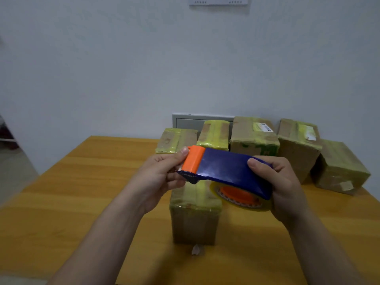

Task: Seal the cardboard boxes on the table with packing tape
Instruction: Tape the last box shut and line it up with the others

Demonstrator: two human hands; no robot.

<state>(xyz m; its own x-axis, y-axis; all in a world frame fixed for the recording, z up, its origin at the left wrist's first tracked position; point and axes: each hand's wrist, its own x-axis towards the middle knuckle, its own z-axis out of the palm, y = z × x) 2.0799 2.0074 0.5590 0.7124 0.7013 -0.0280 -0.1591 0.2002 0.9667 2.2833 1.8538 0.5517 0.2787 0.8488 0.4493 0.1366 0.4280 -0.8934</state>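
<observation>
Centrally, both hands hold the tape dispenser above the near box: left hand pinches its orange end, right hand grips its blue body. Five taped boxes line the counter's far edge.

The tape roll is largely hidden beneath the blue dispenser. The top of the near box is partly covered by it. Print on the label of a rear box cannot be read.

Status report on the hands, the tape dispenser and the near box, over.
Both hands on tape dispenser: left hand pinches orange end, right hand grips blue body. Held above near box. Nothing blocking.
</observation>
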